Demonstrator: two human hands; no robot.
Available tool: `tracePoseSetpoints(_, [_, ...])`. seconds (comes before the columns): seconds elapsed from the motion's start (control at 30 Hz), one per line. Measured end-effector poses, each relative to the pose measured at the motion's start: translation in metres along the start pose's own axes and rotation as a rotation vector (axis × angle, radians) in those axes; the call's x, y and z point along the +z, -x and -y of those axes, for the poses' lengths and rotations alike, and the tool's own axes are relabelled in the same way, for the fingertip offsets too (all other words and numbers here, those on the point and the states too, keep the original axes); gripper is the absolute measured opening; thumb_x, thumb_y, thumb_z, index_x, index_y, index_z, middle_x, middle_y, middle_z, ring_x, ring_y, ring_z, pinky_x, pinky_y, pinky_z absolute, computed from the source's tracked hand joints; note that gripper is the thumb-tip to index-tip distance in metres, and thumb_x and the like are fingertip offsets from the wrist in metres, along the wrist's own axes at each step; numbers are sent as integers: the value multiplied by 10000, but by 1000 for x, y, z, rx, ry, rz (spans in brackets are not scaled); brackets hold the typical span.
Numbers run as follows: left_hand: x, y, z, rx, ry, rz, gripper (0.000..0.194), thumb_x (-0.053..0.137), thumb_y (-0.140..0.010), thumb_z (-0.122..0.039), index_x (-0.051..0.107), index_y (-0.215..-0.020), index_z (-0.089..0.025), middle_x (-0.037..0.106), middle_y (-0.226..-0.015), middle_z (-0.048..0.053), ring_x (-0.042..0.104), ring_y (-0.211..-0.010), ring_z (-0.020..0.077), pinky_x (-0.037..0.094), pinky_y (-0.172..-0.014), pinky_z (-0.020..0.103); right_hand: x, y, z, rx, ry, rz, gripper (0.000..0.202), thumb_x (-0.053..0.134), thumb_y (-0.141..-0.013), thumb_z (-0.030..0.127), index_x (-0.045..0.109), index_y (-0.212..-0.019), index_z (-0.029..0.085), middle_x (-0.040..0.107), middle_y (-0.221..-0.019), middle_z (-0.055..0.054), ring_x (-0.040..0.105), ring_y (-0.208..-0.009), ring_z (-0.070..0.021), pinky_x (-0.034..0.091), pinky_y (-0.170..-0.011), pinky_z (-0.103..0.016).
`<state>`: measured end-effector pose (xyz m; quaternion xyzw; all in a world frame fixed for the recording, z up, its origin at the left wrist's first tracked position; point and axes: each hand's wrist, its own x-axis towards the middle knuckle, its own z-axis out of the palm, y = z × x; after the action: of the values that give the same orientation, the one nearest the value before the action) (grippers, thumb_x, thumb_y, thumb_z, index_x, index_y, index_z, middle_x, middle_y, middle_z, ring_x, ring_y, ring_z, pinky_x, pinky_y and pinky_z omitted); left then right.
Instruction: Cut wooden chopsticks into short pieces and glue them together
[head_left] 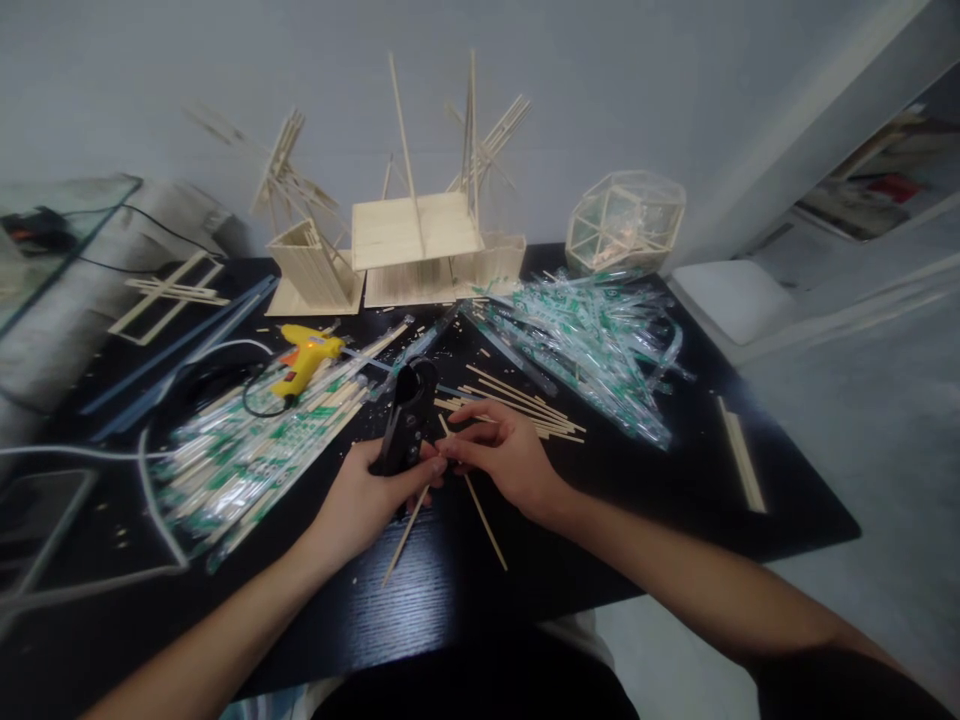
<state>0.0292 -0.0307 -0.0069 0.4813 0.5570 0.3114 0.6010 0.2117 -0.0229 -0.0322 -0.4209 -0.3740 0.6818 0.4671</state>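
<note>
My left hand (364, 495) is closed around a black hand cutter (409, 412), which stands tilted upward with its head away from me. A thin wooden stick (405, 537) slants down toward me from beneath that hand. My right hand (510, 455) pinches another wooden stick (487, 522) near its upper part, and its fingertips meet my left thumb. Whether the left fingers also grip the first stick is hidden. Just beyond my right hand, several loose sticks (525, 400) lie fanned out on the black table (592, 550).
A yellow glue gun (309, 360) rests on wrapped sticks (262, 470) at left, with a white cable (146, 490) nearby. Clear green-printed wrappers (592, 345) are heaped at right. Wooden stick models (416, 230) and a faceted clear-panelled frame (626, 222) line the back.
</note>
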Motion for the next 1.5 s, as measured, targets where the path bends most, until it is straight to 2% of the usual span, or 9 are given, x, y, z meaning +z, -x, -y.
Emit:
tracePoseSetpoints(0.53, [1, 2, 2, 22, 29, 19, 302, 831, -736, -433, 726, -773, -152, 684, -622, 0, 581, -530, 111, 467, -523, 225, 1, 2, 2, -36, 10, 3, 284, 908, -681, 326, 681, -760, 173, 763, -775, -4, 697, -660, -124, 571, -592, -230])
tracePoseSetpoints(0.73, [2, 0, 4, 9, 41, 30, 318, 837, -736, -442, 732, -832, -158, 697, -644, 1, 594, -541, 118, 474, -531, 228, 0, 0, 5, -40, 72, 15, 321, 898, -698, 323, 706, -922, 197, 728, -681, 28, 636, -565, -107, 522, -546, -228])
tracePoseSetpoints(0.87, [-5, 0, -1, 32, 0, 110, 350, 763, -804, -515, 721, -844, -169, 683, -651, -2, 595, -562, 128, 494, -571, 248, -5, -3, 12, -39, 99, -2, 368, 910, -678, 338, 715, -955, 195, 738, -693, 18, 635, -568, -112, 486, -521, -224])
tracePoseSetpoints(0.93, [-13, -1, -5, 71, -107, 131, 398, 692, -845, -573, 718, -833, -175, 666, -639, 0, 593, -568, 142, 495, -579, 264, -9, -5, 18, -44, 97, -11, 389, 916, -665, 327, 709, -964, 191, 749, -703, 12, 639, -567, -114, 472, -504, -219])
tracePoseSetpoints(1.0, [-25, -2, -9, 118, -319, 75, 428, 642, -866, -604, 720, -839, -184, 694, -683, 18, 608, -591, 163, 491, -588, 281, -14, -7, 27, -59, 103, -15, 388, 912, -666, 304, 700, -968, 186, 764, -719, 0, 653, -578, -119, 465, -496, -215])
tracePoseSetpoints(1.1, [-44, -5, -14, 308, -682, -68, 362, 599, -899, -553, 732, -957, -221, 758, -830, 34, 678, -733, 213, 512, -719, 318, -20, -8, 41, -87, 132, -24, 366, 905, -674, 278, 688, -954, 187, 776, -730, -12, 686, -620, -133, 478, -514, -217])
tracePoseSetpoints(1.23, [-61, -9, -13, 407, -953, -62, 320, 552, -903, -484, 710, -1018, -231, 779, -929, 57, 718, -808, 264, 528, -783, 362, -25, -7, 51, -130, 124, -33, 331, 908, -675, 293, 704, -921, 206, 775, -737, 0, 722, -681, -148, 546, -616, -255])
tracePoseSetpoints(1.37, [-61, -8, -4, 460, -1154, -153, 394, 529, -870, -410, 659, -1177, -200, 761, -1117, 116, 721, -961, 328, 544, -840, 418, -27, -10, 48, -103, 7, -41, 295, 910, -674, 282, 736, -905, 223, 786, -785, 7, 746, -762, -156, 589, -756, -300])
tracePoseSetpoints(1.5, [-52, -9, 4, 577, -1250, -221, 423, 518, -886, -323, 600, -1270, -165, 712, -1182, 144, 684, -1046, 332, 538, -907, 437, -27, -15, 41, 28, -239, -48, 279, 924, -652, 242, 759, -875, 213, 782, -792, 9, 724, -768, -124, 557, -758, -250])
